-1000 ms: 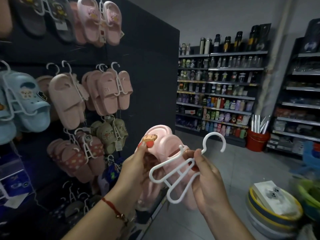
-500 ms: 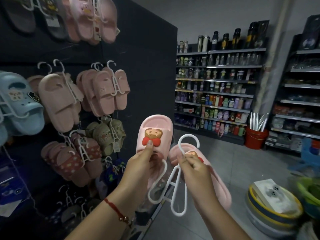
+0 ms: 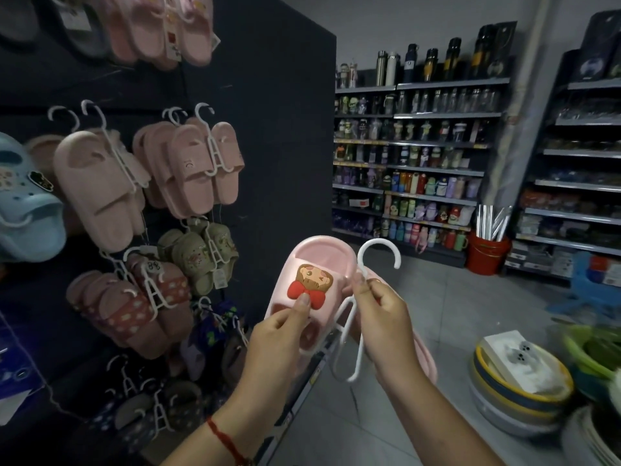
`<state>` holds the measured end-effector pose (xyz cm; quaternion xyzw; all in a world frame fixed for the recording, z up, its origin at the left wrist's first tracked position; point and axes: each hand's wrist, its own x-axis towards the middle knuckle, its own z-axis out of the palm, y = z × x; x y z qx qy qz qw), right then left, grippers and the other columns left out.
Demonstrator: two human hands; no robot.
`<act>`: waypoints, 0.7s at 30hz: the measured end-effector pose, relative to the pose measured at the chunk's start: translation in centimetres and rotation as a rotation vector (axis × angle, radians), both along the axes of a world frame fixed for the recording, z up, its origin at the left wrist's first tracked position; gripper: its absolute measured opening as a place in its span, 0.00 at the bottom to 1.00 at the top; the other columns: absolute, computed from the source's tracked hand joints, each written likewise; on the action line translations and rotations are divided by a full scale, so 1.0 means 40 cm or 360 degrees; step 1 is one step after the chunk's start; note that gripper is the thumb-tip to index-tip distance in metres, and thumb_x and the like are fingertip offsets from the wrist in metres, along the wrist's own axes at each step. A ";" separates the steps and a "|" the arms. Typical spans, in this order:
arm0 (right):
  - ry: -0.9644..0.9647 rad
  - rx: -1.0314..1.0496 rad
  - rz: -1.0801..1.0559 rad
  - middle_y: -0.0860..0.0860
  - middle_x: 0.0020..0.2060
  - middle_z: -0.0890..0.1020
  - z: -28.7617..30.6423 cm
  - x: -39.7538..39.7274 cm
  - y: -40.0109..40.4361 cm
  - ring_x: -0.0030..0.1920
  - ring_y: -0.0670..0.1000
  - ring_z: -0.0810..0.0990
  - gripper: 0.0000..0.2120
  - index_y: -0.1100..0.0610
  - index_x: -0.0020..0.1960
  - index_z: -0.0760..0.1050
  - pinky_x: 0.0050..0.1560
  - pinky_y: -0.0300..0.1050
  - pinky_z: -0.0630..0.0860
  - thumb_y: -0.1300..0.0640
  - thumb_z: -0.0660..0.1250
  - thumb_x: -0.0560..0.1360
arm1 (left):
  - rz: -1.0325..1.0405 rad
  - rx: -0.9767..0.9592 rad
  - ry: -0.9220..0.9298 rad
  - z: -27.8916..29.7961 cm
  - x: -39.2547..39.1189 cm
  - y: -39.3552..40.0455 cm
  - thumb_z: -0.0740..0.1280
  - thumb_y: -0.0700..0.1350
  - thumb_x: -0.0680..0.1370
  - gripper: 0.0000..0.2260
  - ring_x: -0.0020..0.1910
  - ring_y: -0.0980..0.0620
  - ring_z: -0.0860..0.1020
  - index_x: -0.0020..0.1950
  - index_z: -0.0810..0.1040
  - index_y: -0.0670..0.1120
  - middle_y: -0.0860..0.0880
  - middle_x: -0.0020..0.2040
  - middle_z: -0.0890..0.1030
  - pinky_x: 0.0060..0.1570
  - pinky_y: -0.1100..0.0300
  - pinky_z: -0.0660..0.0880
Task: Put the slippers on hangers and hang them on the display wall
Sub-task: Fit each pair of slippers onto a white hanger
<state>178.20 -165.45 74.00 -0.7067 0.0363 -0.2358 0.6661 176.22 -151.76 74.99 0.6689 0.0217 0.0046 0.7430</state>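
Observation:
My left hand [image 3: 280, 338] grips a pink slipper [image 3: 321, 257] with a cartoon charm and red bow on its strap, thumb pressed on the bow. The slipper stands toe-up in front of me. My right hand [image 3: 384, 317] pinches the neck of a white plastic hanger [image 3: 378, 250], hook upward, its loops hanging down between my hands. A second pink slipper [image 3: 426, 358] shows partly behind my right hand. The dark display wall [image 3: 279, 129] rises on the left, about an arm's length away.
Several slipper pairs hang on the wall: pink ones [image 3: 97, 190], olive ones [image 3: 198, 253], dotted red ones [image 3: 134, 307], a blue clog [image 3: 23, 210]. Shelves of bottles [image 3: 420, 183] line the back. A red bucket [image 3: 487, 253] and stacked basins [image 3: 517, 388] stand at right.
The pink slipper has turned to face me and risen in my left hand. My right hand swung the hanger from lying sideways to upright, hook up, beside the slipper.

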 end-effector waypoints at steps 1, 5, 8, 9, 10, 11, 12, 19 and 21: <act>0.0009 0.0012 -0.0029 0.56 0.38 0.84 -0.004 0.004 -0.003 0.42 0.59 0.84 0.18 0.51 0.40 0.82 0.46 0.59 0.82 0.41 0.64 0.79 | 0.0016 0.0029 -0.0008 -0.013 -0.002 0.003 0.68 0.56 0.78 0.15 0.45 0.46 0.86 0.43 0.87 0.48 0.47 0.43 0.87 0.49 0.48 0.83; 0.0058 0.0079 -0.0040 0.58 0.39 0.83 -0.023 0.011 -0.012 0.44 0.64 0.83 0.22 0.51 0.41 0.82 0.46 0.66 0.81 0.32 0.65 0.73 | -0.0008 0.0054 0.0046 -0.065 -0.025 0.018 0.68 0.55 0.79 0.13 0.47 0.52 0.85 0.39 0.88 0.55 0.51 0.44 0.87 0.48 0.56 0.82; 0.0115 0.0147 -0.0004 0.59 0.38 0.84 -0.028 0.010 -0.017 0.44 0.64 0.84 0.23 0.52 0.41 0.83 0.46 0.67 0.81 0.32 0.66 0.69 | -0.0015 -0.0004 0.0095 -0.092 -0.036 0.035 0.68 0.53 0.80 0.14 0.46 0.53 0.86 0.39 0.88 0.50 0.50 0.45 0.88 0.41 0.63 0.80; 0.0118 0.0143 0.0003 0.59 0.39 0.84 -0.028 0.009 -0.019 0.45 0.64 0.84 0.22 0.52 0.42 0.83 0.47 0.67 0.81 0.34 0.66 0.71 | -0.0003 -0.0001 0.0100 -0.102 -0.036 0.041 0.68 0.53 0.79 0.13 0.46 0.53 0.86 0.41 0.87 0.48 0.50 0.44 0.88 0.42 0.62 0.80; 0.0119 0.0136 0.0014 0.58 0.39 0.85 -0.027 0.007 -0.018 0.45 0.63 0.85 0.20 0.53 0.42 0.83 0.47 0.67 0.81 0.36 0.67 0.73 | 0.0017 0.0011 0.0108 -0.111 -0.037 0.047 0.69 0.53 0.79 0.13 0.45 0.53 0.86 0.42 0.87 0.47 0.49 0.44 0.87 0.45 0.60 0.80; 0.0126 0.0139 0.0020 0.58 0.39 0.85 -0.026 0.005 -0.018 0.46 0.63 0.85 0.18 0.52 0.42 0.84 0.47 0.67 0.82 0.39 0.67 0.75 | 0.0025 0.0050 0.0107 -0.119 -0.036 0.055 0.69 0.53 0.79 0.14 0.44 0.52 0.85 0.42 0.87 0.45 0.49 0.43 0.87 0.47 0.58 0.79; 0.0140 0.0157 0.0027 0.57 0.39 0.85 -0.024 0.003 -0.017 0.46 0.63 0.85 0.16 0.51 0.42 0.84 0.48 0.66 0.82 0.41 0.67 0.77 | 0.0024 0.0099 0.0098 -0.126 -0.039 0.062 0.70 0.54 0.79 0.15 0.41 0.51 0.84 0.42 0.86 0.44 0.48 0.40 0.87 0.45 0.56 0.78; 0.0147 0.0086 0.0095 0.54 0.34 0.84 -0.020 -0.021 -0.013 0.37 0.53 0.83 0.16 0.51 0.36 0.83 0.44 0.57 0.83 0.46 0.67 0.79 | 0.0136 0.0428 -0.0400 -0.105 -0.056 0.108 0.69 0.50 0.80 0.08 0.33 0.59 0.77 0.42 0.83 0.54 0.53 0.35 0.81 0.36 0.57 0.72; 0.0180 0.0061 0.0149 0.54 0.33 0.83 -0.020 -0.033 -0.011 0.36 0.52 0.82 0.16 0.54 0.36 0.83 0.42 0.54 0.82 0.48 0.67 0.79 | 0.0141 0.0769 -0.0699 -0.090 -0.054 0.109 0.70 0.53 0.78 0.03 0.48 0.59 0.80 0.51 0.81 0.59 0.58 0.49 0.81 0.46 0.57 0.76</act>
